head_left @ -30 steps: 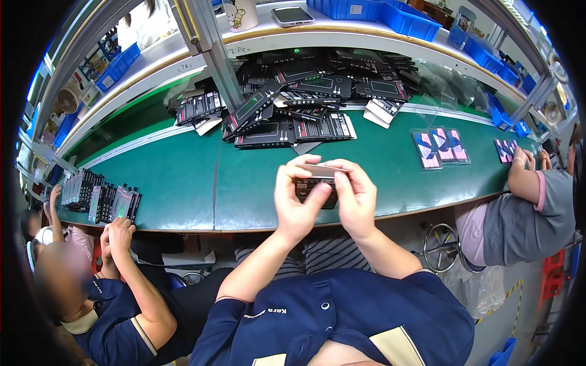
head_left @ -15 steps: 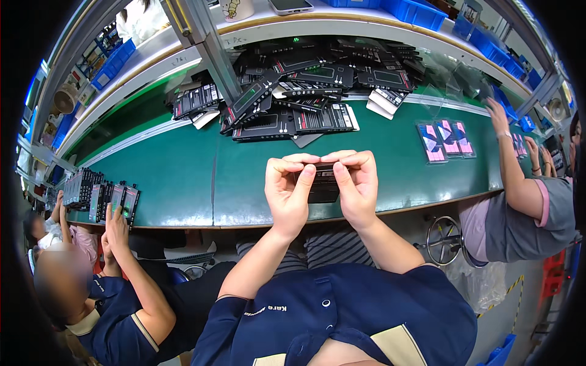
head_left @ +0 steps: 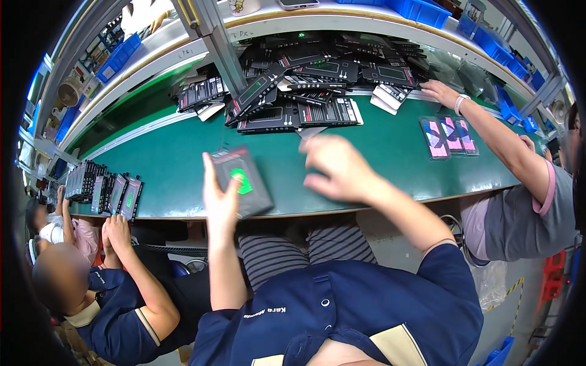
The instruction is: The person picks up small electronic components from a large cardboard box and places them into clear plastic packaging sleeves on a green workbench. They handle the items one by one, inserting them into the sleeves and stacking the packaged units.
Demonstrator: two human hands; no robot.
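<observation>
Fingers of the left hand (head_left: 221, 201) are clamped on a flat dark box (head_left: 259, 189), the thumb lying across its front over a bright green patch and the other fingers along the left edge. Fingers of the right hand (head_left: 337, 168) hold nothing; thumb and forefinger stand apart, though blur hides the finer detail. Position of the box: tilted, at the near edge of the green table (head_left: 378, 168), to the left of the right hand and well apart from the pile of boxes (head_left: 329, 116) further back. Handling, as judged: light, thin printed cardboard, stiff across the face but liable to dent at corners and crush under a hard thumb; a smooth face may slip. Contents cannot be seen and should be treated as fragile. Recommended hold: both long edges, pressure spread, thumb kept off the middle of the face.
</observation>
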